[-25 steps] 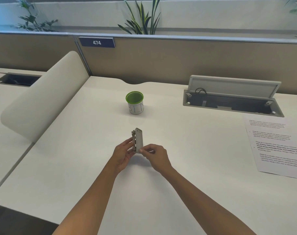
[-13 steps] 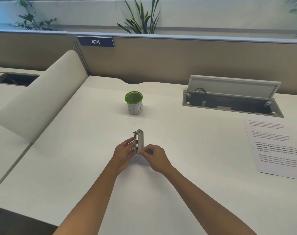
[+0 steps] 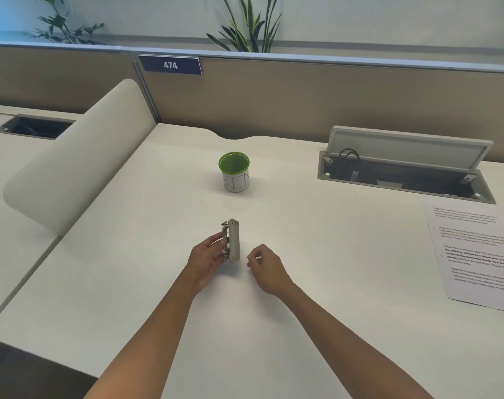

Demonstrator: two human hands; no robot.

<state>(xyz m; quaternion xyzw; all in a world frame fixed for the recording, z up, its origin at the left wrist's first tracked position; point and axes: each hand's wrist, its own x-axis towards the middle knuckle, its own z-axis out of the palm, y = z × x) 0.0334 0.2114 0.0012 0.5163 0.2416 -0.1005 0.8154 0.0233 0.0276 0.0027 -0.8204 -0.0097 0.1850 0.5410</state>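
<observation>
A small pale block with metal bolts along its left side (image 3: 233, 240) stands upright over the white desk (image 3: 331, 283). My left hand (image 3: 206, 262) holds it from the left, fingers curled round its metal side. My right hand (image 3: 266, 267) hovers just right of the block, apart from it, with fingertips curled together; whether it pinches something tiny I cannot tell. A white cup with a green rim (image 3: 235, 171) stands farther back on the desk, open side up.
A printed sheet of paper (image 3: 475, 249) lies at the right. An open cable hatch (image 3: 403, 168) with raised lid sits at the back right. A rounded white divider (image 3: 72, 174) slopes along the left. A tan partition labelled 474 (image 3: 170, 65) closes the back.
My right hand has let go of the block's lower end and drawn away to the right. My left hand still holds the block upright.
</observation>
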